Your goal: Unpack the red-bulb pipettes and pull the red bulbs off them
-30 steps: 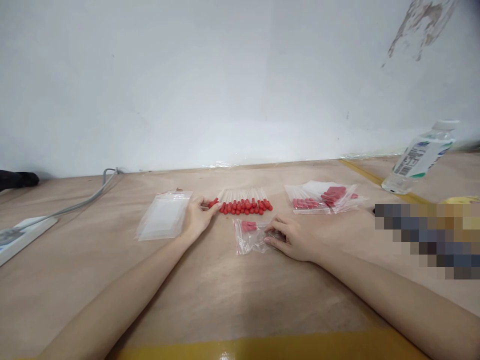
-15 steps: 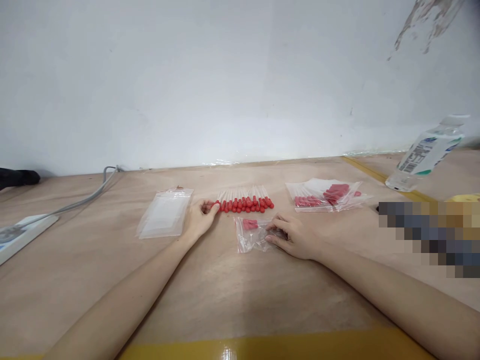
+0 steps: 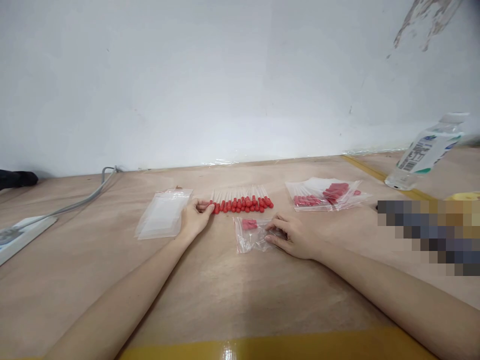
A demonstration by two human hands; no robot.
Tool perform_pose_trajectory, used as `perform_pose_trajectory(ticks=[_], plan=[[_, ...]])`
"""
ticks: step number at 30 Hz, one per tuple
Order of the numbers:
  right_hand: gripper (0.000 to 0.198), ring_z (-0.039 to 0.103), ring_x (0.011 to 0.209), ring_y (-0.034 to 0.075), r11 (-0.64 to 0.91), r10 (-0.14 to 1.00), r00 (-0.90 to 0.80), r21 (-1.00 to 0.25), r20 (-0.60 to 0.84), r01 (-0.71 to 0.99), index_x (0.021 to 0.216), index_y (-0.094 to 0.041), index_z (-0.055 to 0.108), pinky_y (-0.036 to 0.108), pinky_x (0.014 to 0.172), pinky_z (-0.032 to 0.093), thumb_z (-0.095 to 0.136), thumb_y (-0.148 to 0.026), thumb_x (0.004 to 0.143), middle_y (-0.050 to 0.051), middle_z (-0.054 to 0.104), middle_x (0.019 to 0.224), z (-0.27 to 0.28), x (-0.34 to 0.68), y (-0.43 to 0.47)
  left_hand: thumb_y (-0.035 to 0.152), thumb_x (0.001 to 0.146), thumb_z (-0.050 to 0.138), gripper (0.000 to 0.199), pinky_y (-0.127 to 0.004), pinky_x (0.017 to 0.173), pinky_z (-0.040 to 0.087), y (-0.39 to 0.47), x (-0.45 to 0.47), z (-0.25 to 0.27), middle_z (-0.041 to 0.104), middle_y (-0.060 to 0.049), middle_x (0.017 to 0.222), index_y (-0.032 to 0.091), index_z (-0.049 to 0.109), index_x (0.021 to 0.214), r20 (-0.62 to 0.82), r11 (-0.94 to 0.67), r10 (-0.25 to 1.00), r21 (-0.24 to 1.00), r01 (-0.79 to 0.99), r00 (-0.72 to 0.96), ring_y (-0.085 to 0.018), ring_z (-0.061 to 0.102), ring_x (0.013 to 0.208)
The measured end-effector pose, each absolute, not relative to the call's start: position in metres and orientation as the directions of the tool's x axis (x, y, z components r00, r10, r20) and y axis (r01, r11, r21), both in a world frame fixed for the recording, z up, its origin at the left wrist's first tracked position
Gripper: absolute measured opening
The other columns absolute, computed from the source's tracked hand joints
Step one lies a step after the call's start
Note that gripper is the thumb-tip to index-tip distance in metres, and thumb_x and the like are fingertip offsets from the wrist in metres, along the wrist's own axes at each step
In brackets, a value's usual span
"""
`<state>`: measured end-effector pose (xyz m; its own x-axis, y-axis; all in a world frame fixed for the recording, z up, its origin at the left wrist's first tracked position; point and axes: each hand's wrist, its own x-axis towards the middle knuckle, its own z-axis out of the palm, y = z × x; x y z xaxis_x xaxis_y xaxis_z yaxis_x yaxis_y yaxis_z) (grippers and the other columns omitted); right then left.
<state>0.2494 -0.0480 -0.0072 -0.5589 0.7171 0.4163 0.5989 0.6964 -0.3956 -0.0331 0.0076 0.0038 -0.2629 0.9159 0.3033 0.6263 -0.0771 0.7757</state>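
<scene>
A row of glass droppers (image 3: 242, 204) with red rubber bulbs lies on the brown-papered surface, bulbs toward me. At its left end, my left hand (image 3: 197, 217) is closed, thumb and fingers pinching the bulb of the outermost dropper. My right hand (image 3: 294, 236) rests, fingers bent and thumb apart, on the right part of a clear zip bag (image 3: 253, 242). Inside that bag are a few loose red rubber bulbs (image 3: 249, 224). Left of my left hand lies a stack of flat, clear zip bags (image 3: 163, 215).
Filled bags of red-bulbed droppers (image 3: 318, 195) lie to the right. Beyond them a plastic bottle (image 3: 425, 155) stands near the wall. A power strip (image 3: 28, 232) with a grey cable (image 3: 88, 195) is at far left. Yellow tape (image 3: 262, 346) runs along the near edge.
My left hand has shifted slightly left, and another dropper now lies at the left end of the row. My right hand and its bag have stayed almost still.
</scene>
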Motion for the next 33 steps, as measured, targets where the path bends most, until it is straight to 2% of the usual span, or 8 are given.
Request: perform_pose_trajectory(ticks=[13,15,17,19,23,28,31,33], plan=[[0.022,0.049,0.067,0.011,0.705,0.709,-0.581,-0.439,0.4,0.558,0.093,-0.019,0.058,0.025,0.061,0.039,0.051,-0.036,0.081,0.004,0.053,0.085,-0.007,0.255,-0.044,0.037,0.07,0.056,0.023,-0.027,0.065,0.044,0.004,-0.036,0.012,0.064,-0.003,0.075,0.016,0.061,0.08,0.295,-0.043,0.931,0.676,0.736,-0.216,-0.016,0.058,0.064],[0.022,0.048,0.066,0.011,0.708,0.706,-0.582,-0.434,0.404,0.558,0.093,-0.019,0.058,0.025,0.061,0.039,0.05,-0.036,0.081,0.004,0.053,0.084,-0.007,0.255,-0.044,0.036,0.072,0.055,0.025,-0.028,0.066,0.044,0.001,-0.035,0.011,0.062,-0.004,0.08,0.016,0.06,0.085,0.349,-0.067,0.909,0.662,0.746,-0.227,-0.014,0.056,0.063],[0.023,0.048,0.065,0.011,0.715,0.699,-0.584,-0.419,0.413,0.559,0.093,-0.019,0.058,0.025,0.061,0.039,0.05,-0.037,0.081,0.004,0.053,0.082,-0.007,0.255,-0.043,0.034,0.074,0.054,0.023,-0.028,0.067,0.043,-0.007,-0.03,0.01,0.059,-0.005,0.082,0.015,0.06,0.087,0.495,-0.176,0.847,0.606,0.775,-0.195,-0.014,0.053,0.063],[0.024,0.048,0.065,0.011,0.721,0.693,-0.587,-0.411,0.419,0.559,0.093,-0.019,0.058,0.025,0.062,0.04,0.05,-0.038,0.081,0.004,0.053,0.081,-0.008,0.255,-0.043,0.03,0.076,0.053,0.017,-0.028,0.068,0.043,-0.02,-0.022,0.009,0.057,-0.004,0.078,0.016,0.061,0.081,0.631,-0.373,0.775,0.502,0.78,-0.036,-0.014,0.052,0.065],[0.024,0.051,0.074,0.014,0.737,0.675,-0.6,-0.407,0.429,0.539,0.095,-0.02,0.058,0.027,0.066,0.042,0.051,-0.038,0.081,0.006,0.053,0.087,-0.007,0.254,-0.045,0.025,0.078,0.055,0.014,-0.027,0.066,0.043,-0.045,-0.003,0.005,0.058,-0.002,0.069,0.018,0.065,0.072,0.629,-0.667,0.695,0.384,0.639,0.348,-0.013,0.052,0.067],[0.025,0.044,0.109,0.024,0.761,0.647,-0.599,-0.347,0.472,0.549,0.091,-0.021,0.059,0.041,0.088,0.038,0.058,-0.041,0.075,0.011,0.044,0.119,-0.005,0.254,-0.046,0.028,0.074,0.062,0.015,-0.029,0.068,0.044,-0.052,0.01,0.0,0.062,-0.002,0.076,0.022,0.069,0.086,0.527,-0.64,0.754,0.458,0.617,0.392,-0.014,0.054,0.072],[0.025,0.047,0.107,0.021,0.77,0.635,-0.649,-0.41,0.419,0.489,0.096,-0.021,0.057,0.038,0.088,0.04,0.055,-0.039,0.078,0.009,0.049,0.115,-0.006,0.255,-0.044,0.026,0.069,0.067,0.026,-0.03,0.074,0.045,-0.048,0.013,-0.001,0.062,-0.004,0.092,0.022,0.066,0.094,0.492,-0.597,0.797,0.552,0.582,0.351,-0.016,0.056,0.083],[0.025,0.051,0.102,0.019,0.773,0.62,-0.681,-0.451,0.39,0.446,0.099,-0.021,0.056,0.035,0.086,0.042,0.053,-0.037,0.08,0.008,0.052,0.114,-0.007,0.255,-0.042,0.025,0.068,0.067,0.031,-0.028,0.07,0.046,-0.047,0.014,0.0,0.062,-0.005,0.094,0.021,0.064,0.098,0.429,-0.559,0.829,0.604,0.568,0.359,-0.016,0.056,0.082]])
